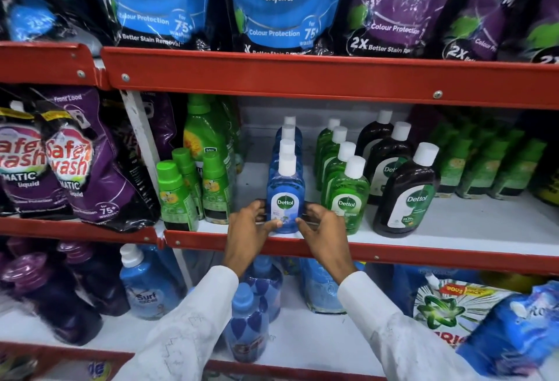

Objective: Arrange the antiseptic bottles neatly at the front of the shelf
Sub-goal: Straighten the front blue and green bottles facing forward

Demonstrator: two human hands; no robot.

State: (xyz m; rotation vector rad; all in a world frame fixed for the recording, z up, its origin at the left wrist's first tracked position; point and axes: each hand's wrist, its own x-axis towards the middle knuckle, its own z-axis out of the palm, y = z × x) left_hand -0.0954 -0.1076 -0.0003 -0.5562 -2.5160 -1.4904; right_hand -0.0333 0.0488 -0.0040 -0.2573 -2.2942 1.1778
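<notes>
A row of blue antiseptic bottles point(285, 190) with white caps runs front to back on the middle shelf point(393, 252). My left hand point(248, 231) and my right hand point(323, 229) clasp the base of the front blue bottle from either side, at the shelf's red front lip. To its right stands a row of green antiseptic bottles point(348, 196), then a row of dark brown antiseptic bottles point(403, 196). All stand upright with labels facing out.
Green-capped bottles point(178, 196) stand left of the blue row with a gap of bare shelf between. Purple detergent pouches point(90, 166) fill the far left. More pouches hang on the shelf above; blue detergent bottles point(145, 287) stand below.
</notes>
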